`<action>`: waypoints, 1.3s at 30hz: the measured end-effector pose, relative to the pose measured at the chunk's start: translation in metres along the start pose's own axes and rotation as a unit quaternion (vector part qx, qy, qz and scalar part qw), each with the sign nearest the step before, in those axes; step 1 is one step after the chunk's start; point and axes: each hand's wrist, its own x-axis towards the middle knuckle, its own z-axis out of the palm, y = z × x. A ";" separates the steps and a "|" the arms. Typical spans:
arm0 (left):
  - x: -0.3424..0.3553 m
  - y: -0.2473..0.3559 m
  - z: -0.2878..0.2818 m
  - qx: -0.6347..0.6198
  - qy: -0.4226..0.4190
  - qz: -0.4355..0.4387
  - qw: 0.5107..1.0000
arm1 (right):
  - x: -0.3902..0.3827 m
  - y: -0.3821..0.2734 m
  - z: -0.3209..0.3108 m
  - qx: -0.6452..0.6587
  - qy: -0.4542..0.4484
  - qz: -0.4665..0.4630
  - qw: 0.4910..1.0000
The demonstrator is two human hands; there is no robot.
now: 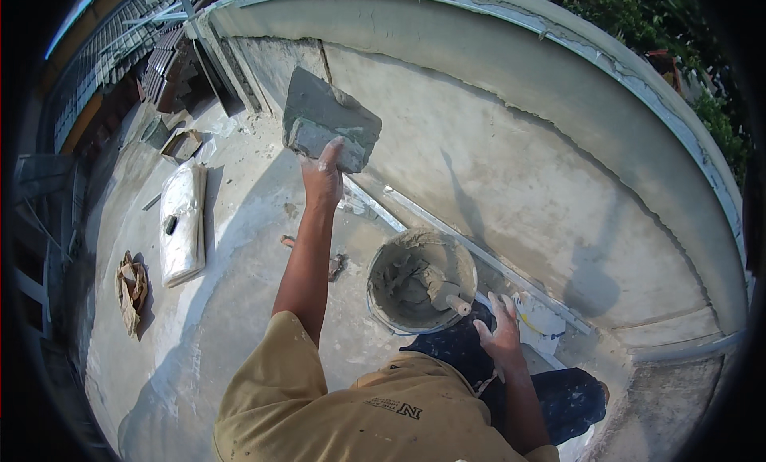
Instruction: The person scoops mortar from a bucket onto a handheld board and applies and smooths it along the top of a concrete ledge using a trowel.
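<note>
Hard daylight falls on a plastered wall (511, 167), leaving its upper band bright and washed pale. A thin, dark shadow runs down the wall just right of the raised mortar board (331, 119), and a rounder shadow sits lower on the wall, above the right hand (503, 338). Left of the wall, the concrete floor (239, 302) lies in soft blue-grey shade, with a white sack (182, 221) glaring on it. The fisheye lens bends the wall's top edge into an arc; black vignette rings the frame. Focus is fair at the centre, softer toward the rim.
</note>
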 end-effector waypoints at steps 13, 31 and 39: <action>0.157 -0.010 0.078 0.585 -0.215 0.510 0.593 | -0.073 0.076 -0.074 0.001 0.152 0.177 0.972; 0.172 -0.013 0.039 0.469 -0.028 0.055 0.881 | -0.072 0.067 -0.077 0.011 0.131 0.143 0.981; 0.113 -0.031 0.096 0.502 -0.101 0.103 0.853 | -0.081 0.059 -0.082 -0.054 0.140 0.116 0.982</action>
